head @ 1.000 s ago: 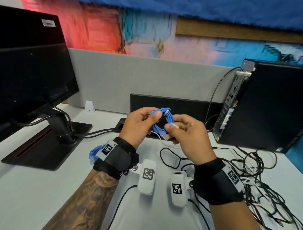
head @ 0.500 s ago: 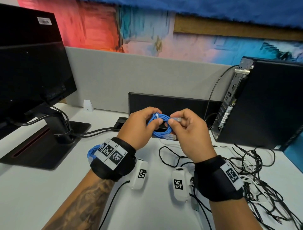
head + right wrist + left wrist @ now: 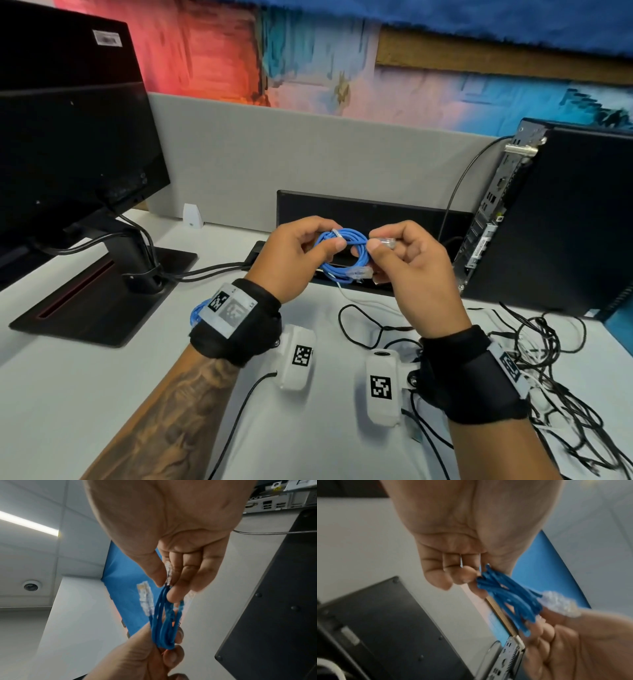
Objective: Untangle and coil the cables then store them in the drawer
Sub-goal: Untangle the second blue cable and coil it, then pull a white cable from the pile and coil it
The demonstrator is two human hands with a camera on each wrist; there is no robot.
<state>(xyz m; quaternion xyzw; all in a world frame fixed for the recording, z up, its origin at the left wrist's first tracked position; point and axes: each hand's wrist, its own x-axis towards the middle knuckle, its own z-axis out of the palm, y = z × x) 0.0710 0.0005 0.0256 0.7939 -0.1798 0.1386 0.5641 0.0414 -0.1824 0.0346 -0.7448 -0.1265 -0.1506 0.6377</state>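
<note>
Right hand (image 3: 412,270): thumb and forefinger pinch the clear plastic plug (image 3: 386,243) at one end of the thin blue network cable (image 3: 346,255).
Left hand (image 3: 294,258): thumb and fingers clamp the cable's small coil on its far side.
Cable: held in the air between both hands, above the white desk (image 3: 85,394); its second clear plug (image 3: 359,273) hangs below.
Right of the hands: a tangle of thin black cables (image 3: 561,394) on the desk, near the black computer tower (image 3: 565,219).

Tangled black cables (image 3: 565,394) cut off at right edge, second blue coil (image 3: 198,313) (behind wristband) mostly hidden
</note>
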